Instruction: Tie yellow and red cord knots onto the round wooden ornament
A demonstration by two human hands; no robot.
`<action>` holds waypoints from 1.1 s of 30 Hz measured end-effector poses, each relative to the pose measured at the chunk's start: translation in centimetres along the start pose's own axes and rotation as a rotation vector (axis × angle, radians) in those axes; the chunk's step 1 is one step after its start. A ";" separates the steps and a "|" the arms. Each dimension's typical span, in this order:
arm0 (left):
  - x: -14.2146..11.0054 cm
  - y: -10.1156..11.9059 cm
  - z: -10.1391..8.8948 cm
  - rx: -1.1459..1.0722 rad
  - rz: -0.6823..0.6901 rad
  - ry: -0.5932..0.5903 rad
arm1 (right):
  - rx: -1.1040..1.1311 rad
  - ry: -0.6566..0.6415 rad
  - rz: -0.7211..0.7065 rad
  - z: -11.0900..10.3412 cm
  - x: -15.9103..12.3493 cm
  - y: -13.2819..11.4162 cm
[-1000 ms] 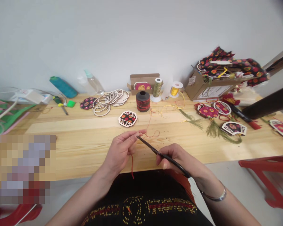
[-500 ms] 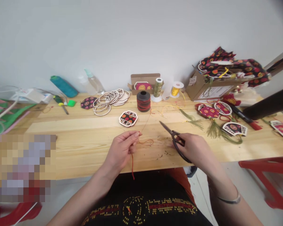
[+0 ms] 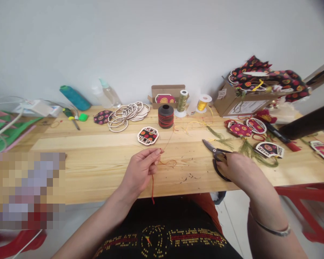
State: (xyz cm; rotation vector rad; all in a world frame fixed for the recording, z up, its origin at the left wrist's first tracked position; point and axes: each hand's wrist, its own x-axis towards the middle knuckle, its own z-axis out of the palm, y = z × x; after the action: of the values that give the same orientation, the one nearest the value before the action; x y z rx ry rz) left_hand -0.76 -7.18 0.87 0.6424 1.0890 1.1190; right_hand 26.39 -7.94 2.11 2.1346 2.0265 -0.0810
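Head view: left hand [image 3: 140, 169] raised just above the pine table [image 3: 97, 172], thumb and fingertips pinched closed on red thread [image 3: 152, 189] that hangs below and runs up toward a black thread spool [image 3: 166, 116]; right hand [image 3: 239, 167], silver bangle [image 3: 272, 227] on its wrist, curled around black-handled scissors [image 3: 215, 153], blades pointing upper left. Label [image 3: 247, 107] on the cardboard box [image 3: 226, 104] at upper right is too small to read
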 end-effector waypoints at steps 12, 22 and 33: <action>-0.7 0.3 1.9 0.029 0.000 -0.038 | 1.034 0.590 -0.604 -0.9 -1.9 -9.1; -1.0 -0.1 2.0 0.077 0.025 -0.037 | 0.966 0.654 -0.679 -0.1 -1.4 -11.0; -1.0 0.3 1.7 0.205 0.064 -0.065 | 0.902 0.454 -0.864 -1.4 -1.1 -9.4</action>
State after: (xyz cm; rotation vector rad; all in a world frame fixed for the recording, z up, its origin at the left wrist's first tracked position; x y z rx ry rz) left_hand 0.69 -7.84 2.13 0.8741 1.1422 1.0413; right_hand 16.85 -8.35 2.71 1.4418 3.5507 -0.8293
